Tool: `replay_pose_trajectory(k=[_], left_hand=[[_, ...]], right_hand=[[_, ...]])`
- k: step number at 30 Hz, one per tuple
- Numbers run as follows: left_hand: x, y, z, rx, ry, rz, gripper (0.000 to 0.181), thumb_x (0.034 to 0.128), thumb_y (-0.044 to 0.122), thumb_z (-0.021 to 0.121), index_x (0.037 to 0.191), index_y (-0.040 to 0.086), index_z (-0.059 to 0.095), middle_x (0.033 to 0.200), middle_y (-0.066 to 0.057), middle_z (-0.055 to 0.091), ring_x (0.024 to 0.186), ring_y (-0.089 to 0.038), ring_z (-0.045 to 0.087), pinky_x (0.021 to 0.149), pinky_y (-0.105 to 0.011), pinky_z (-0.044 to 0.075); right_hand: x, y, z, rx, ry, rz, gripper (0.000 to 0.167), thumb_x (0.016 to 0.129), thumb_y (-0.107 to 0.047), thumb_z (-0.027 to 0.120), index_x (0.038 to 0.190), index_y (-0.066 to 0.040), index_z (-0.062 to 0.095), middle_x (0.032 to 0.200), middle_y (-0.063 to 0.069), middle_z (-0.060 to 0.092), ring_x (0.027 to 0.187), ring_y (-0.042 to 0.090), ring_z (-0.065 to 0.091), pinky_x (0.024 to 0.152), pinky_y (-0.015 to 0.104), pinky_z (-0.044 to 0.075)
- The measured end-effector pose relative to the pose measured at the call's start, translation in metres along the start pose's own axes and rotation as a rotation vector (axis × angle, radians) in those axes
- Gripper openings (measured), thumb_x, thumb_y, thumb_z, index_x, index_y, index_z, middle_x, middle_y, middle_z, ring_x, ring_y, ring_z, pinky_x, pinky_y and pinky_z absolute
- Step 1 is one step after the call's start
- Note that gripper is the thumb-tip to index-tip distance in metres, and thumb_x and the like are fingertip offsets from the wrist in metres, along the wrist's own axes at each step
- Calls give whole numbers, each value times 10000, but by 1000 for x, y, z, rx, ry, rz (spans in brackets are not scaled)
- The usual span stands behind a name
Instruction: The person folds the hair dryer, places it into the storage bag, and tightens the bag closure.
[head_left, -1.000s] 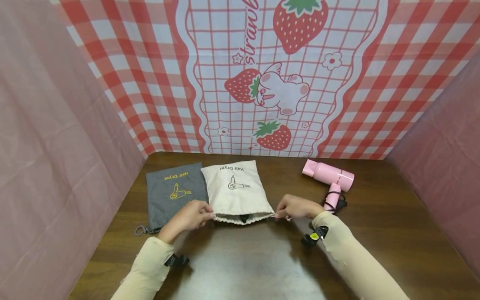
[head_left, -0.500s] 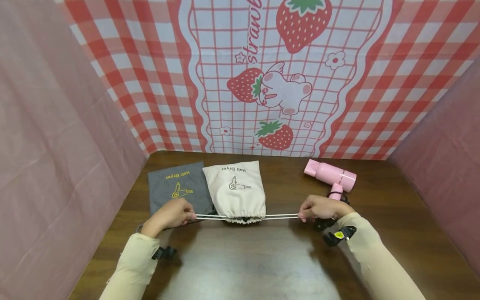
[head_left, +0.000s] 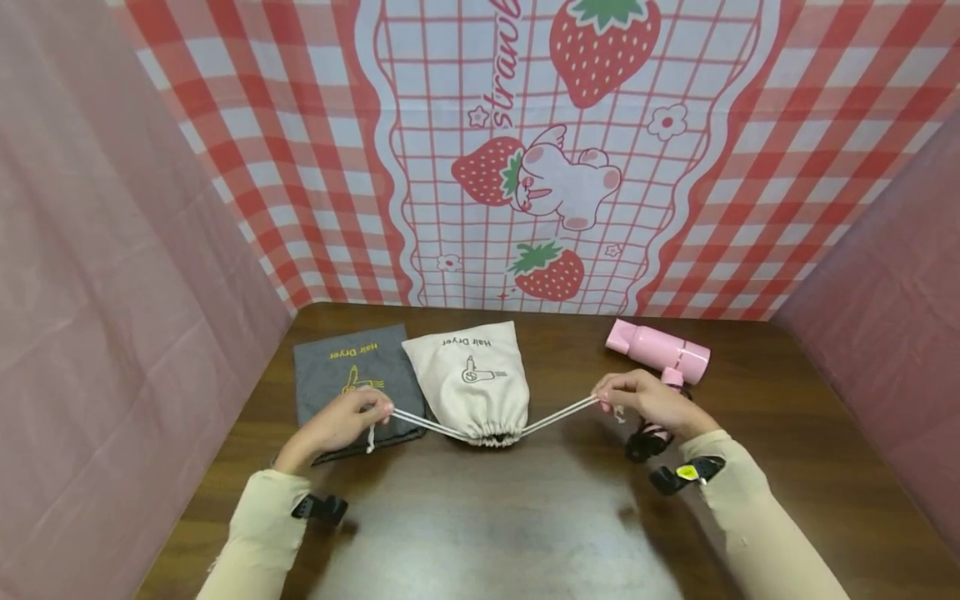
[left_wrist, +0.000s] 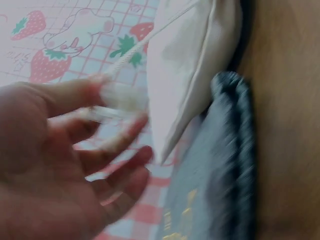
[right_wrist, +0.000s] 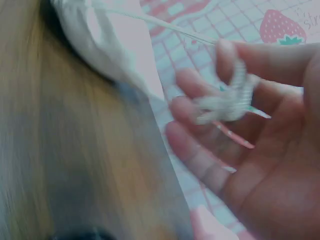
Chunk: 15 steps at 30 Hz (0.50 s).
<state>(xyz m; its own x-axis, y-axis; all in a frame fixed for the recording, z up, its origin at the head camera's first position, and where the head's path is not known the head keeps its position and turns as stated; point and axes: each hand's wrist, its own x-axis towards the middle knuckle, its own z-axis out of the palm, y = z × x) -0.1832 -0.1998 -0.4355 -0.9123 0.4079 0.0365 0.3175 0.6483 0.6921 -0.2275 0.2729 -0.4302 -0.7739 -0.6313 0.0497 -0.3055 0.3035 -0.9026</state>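
Cream drawstring bag (head_left: 480, 383), mouth gathered — left hand (head_left: 341, 422) and right hand (head_left: 651, 402) apart, each pinching white cord (right_wrist: 232, 104), grey pouch (head_left: 318, 367) alongside

The head view is bright and fairly sharp — pale glare whitens the near middle of the wooden table (head_left: 480, 517), and soft shadows fall beside both cream sleeves (head_left: 258, 525). The wrist views look hazier — the drawstring ends (right_wrist: 230, 102) smear with blur in both.
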Motion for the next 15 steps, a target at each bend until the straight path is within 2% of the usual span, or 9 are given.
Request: replay_pose_trajectory(k=[2, 4, 5, 6, 7, 9, 11, 13, 15], left_hand=[[3, 0, 7, -115, 49, -4, 297, 1002, 154, 513, 745, 25, 586, 1005, -114, 683, 1004, -162, 578, 884, -303, 455], [7, 1, 15, -271, 97, -21, 309, 1013, 161, 489, 792, -6, 626, 984, -97, 679, 977, -118, 579, 867, -256, 454], [9, 2, 19, -386, 111, -25, 327, 1017, 154, 476, 770, -17, 606, 989, -77, 693, 980, -98, 591, 873, -235, 461], [12, 4, 23, -517, 118, -21, 325, 1023, 144, 459, 803, -14, 638, 982, -52, 706, 976, -78, 604, 876, -217, 470], [14, 6, 26, -660, 122, -20, 330, 1029, 140, 442, 835, -6, 666, 971, -25, 719, 967, -62, 619, 873, -202, 478], [19, 11, 32, -931, 111, -3, 366, 1044, 134, 402, 850, 37, 696, 948, 24, 735, 963, -51, 655, 880, -198, 502], [24, 17, 36, -1184, 75, 20, 451, 1060, 120, 337, 739, 83, 653, 998, -7, 758, 1035, -104, 683, 938, -242, 513], [30, 24, 39, -1359, 44, 23, 526, 1076, 150, 273, 704, 98, 642, 998, -36, 762, 1049, -139, 691, 959, -262, 508], [34, 29, 42, -1485, 25, 6, 570, 1084, 190, 219, 689, 107, 621, 938, -39, 764, 990, -148, 706, 948, -265, 510]], right_hand=[[7, -3, 6, 79, 48, -46, 255, 1000, -58, 478, 919, 115, 647, 956, -22, 678, 835, 65, 593, 681, 234, 498], [14, -4, 13, 179, 75, -101, 280, 1008, -46, 446, 837, 45, 648, 1042, -53, 699, 887, 55, 588, 679, 206, 465], [18, -5, 17, 243, 77, -132, 312, 1013, -34, 417, 796, 6, 638, 1081, -51, 706, 910, 53, 583, 694, 195, 446], [22, -6, 21, 322, 77, -155, 343, 1020, -32, 389, 786, -18, 638, 1097, -47, 712, 880, 27, 577, 667, 176, 436], [26, -7, 25, 402, 70, -186, 373, 1024, -16, 352, 754, -44, 608, 1080, -37, 723, 904, 27, 596, 700, 177, 442], [34, -9, 34, 582, 43, -247, 423, 1028, 9, 276, 726, -72, 560, 979, 6, 732, 889, 62, 628, 762, 198, 469], [42, -10, 43, 753, -4, -284, 446, 1033, 10, 198, 709, -63, 495, 769, 43, 659, 800, 106, 646, 876, 263, 502], [48, -11, 50, 868, -42, -291, 442, 1040, -12, 153, 672, -73, 390, 600, 41, 472, 665, 143, 623, 871, 330, 524], [54, -10, 55, 923, -77, -257, 434, 1052, -59, 142, 663, -84, 334, 568, 37, 303, 486, 125, 448, 707, 271, 522]])
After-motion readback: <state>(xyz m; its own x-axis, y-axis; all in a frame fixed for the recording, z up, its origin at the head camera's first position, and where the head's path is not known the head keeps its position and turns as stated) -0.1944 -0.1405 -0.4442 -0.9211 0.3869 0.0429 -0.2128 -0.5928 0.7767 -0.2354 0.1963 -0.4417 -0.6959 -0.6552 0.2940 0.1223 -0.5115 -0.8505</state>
